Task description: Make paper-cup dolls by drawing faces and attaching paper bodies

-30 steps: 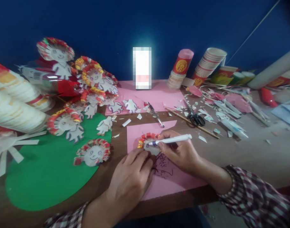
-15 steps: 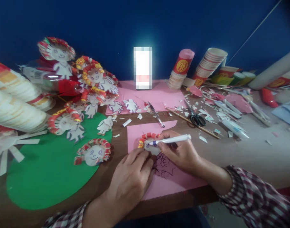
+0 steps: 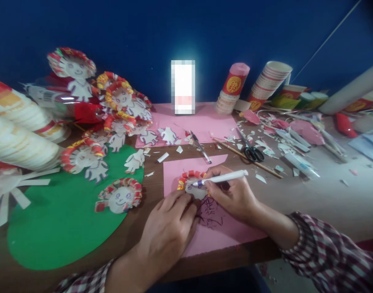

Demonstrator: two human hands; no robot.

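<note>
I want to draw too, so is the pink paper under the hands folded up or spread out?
Spread out: the pink paper lies flat on the table, with dark scribbles showing on it.

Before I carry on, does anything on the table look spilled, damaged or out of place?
Yes: paper scraps lie strewn around the scissors, looking untidy. Dark scribbles also mark the near pink sheet beside the left hand; whether they are deliberate, I cannot tell.

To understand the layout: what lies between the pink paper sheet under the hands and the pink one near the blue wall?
The head view shows brown table there, with white paper scraps and parts of a slim black pen and a wooden stick.
</note>
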